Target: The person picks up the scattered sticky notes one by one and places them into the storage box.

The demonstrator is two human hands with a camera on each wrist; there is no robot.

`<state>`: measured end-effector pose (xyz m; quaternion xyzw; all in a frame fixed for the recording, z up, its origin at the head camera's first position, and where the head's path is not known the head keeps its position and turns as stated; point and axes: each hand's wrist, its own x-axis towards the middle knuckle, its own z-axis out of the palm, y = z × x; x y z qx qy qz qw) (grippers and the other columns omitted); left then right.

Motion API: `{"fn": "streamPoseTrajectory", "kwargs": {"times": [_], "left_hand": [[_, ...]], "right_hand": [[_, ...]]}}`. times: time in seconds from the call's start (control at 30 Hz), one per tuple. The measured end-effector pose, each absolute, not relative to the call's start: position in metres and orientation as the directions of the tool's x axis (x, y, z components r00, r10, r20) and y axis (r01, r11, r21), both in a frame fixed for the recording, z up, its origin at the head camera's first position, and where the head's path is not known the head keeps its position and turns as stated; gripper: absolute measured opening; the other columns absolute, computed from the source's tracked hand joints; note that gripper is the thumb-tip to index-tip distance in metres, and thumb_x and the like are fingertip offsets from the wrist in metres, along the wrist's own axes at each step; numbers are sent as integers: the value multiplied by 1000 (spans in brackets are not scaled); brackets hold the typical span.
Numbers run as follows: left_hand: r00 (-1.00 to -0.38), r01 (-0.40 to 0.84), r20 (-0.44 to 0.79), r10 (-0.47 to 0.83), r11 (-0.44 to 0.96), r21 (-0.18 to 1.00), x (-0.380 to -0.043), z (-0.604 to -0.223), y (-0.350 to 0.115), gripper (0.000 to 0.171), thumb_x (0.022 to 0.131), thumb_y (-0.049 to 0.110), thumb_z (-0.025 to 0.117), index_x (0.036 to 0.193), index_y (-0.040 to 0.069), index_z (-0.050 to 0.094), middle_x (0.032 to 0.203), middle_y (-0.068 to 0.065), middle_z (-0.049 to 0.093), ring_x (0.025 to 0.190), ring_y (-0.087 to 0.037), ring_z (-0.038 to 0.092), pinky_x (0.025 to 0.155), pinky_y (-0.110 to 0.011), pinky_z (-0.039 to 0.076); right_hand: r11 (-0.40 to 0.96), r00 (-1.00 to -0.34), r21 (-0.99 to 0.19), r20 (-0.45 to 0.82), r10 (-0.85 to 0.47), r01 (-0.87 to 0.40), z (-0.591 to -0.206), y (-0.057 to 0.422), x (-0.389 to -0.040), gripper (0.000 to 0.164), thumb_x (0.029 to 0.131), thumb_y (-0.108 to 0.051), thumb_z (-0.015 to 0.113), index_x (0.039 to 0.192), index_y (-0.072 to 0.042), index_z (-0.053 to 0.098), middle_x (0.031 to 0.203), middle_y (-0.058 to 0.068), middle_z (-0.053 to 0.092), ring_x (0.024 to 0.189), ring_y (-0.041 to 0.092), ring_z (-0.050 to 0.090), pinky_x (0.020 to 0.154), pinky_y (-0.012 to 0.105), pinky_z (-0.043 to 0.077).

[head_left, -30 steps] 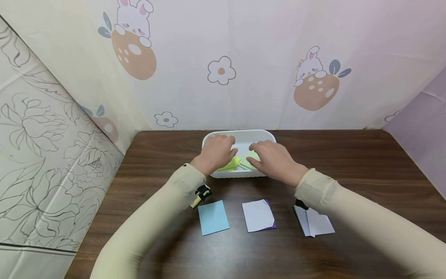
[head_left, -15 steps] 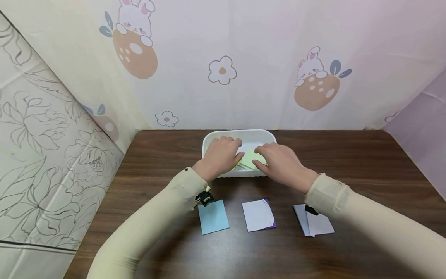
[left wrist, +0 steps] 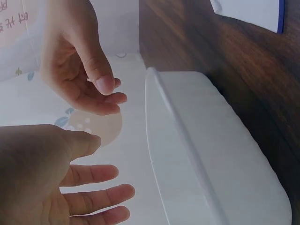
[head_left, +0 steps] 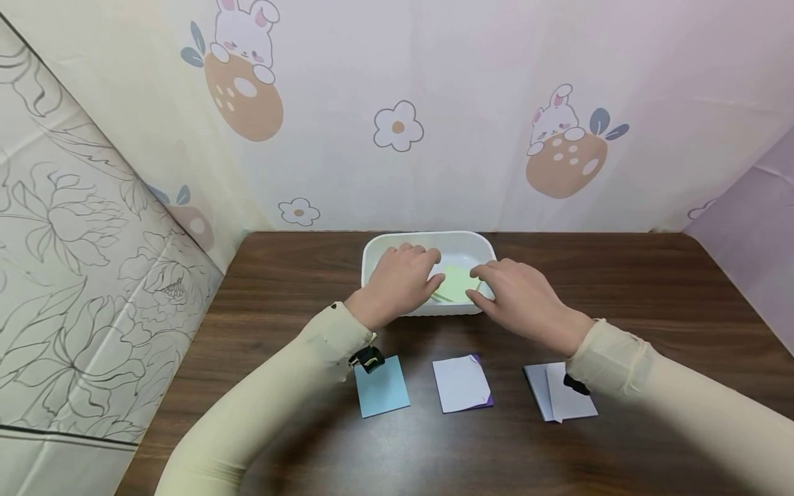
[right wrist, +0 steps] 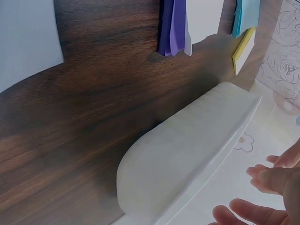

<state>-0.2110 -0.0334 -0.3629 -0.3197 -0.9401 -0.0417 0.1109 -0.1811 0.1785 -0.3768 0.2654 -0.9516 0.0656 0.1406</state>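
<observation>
My left hand (head_left: 400, 284) hovers over the left part of a white plastic basket (head_left: 428, 241), thumb apart from the fingers, holding nothing. My right hand (head_left: 521, 300) is at the basket's right end, fingers loosely bent around an unfilled gap. Between them, light green paper notes (head_left: 457, 282) lie inside the basket, partly covered by the left hand. In the left wrist view the left fingers (left wrist: 101, 194) are spread near the basket wall (left wrist: 220, 140), with the right hand (left wrist: 77, 61) opposite.
In front of the basket lie a light blue note pad (head_left: 382, 393), a white-topped pad with purple underneath (head_left: 462, 386), and a grey-blue pad with a lifted sheet (head_left: 571, 396). A small yellow pad (right wrist: 243, 51) sits beside the blue one. A patterned wall covering (head_left: 397, 179) backs the table.
Both hands have shifted right, the right one farther, widening the gap between them. More of the light green notes shows, and the bright yellow-green note is now hidden behind the left hand.
</observation>
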Motion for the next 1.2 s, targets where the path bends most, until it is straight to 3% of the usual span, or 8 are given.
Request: {"fn": "streamPoseTrajectory", "kwargs": {"times": [0.27, 0.53, 0.9, 1.2], "left_hand": [[-759, 626, 244, 604, 780, 18, -205, -362, -28, 27, 93, 36, 52, 103, 14, 63, 84, 0, 63, 77, -19, 56, 64, -34, 43], [-752, 638, 221, 621, 770, 8, -198, -362, -21, 33, 94, 38, 49, 113, 14, 63, 94, 0, 65, 85, -18, 56, 70, -34, 44], [-713, 678, 212, 669, 734, -38, -182, -366, -8, 32, 93, 39, 50, 112, 16, 62, 94, 1, 64, 90, -18, 57, 76, -34, 44], [-682, 709, 217, 698, 704, -35, -172, -373, 0, 29, 93, 38, 49, 110, 17, 62, 92, 3, 63, 89, -16, 56, 71, -32, 43]], "right_hand": [[850, -823, -63, 297, -485, -523, -375, 190, -176, 34, 85, -33, 64, 105, -6, 67, 89, 4, 67, 72, 17, 58, 57, 34, 47], [862, -841, -71, 271, -468, -502, -373, 204, -170, 33, 86, -32, 63, 105, -5, 67, 93, 7, 68, 78, 20, 61, 62, 39, 49], [868, -852, -56, 233, -469, -493, -384, 222, -158, 35, 85, -35, 63, 106, -7, 67, 93, 6, 68, 81, 21, 60, 63, 39, 49], [874, -864, -28, 169, -474, -485, -389, 234, -151, 40, 84, -36, 64, 108, -4, 67, 97, 9, 68, 85, 25, 61, 66, 42, 50]]}}
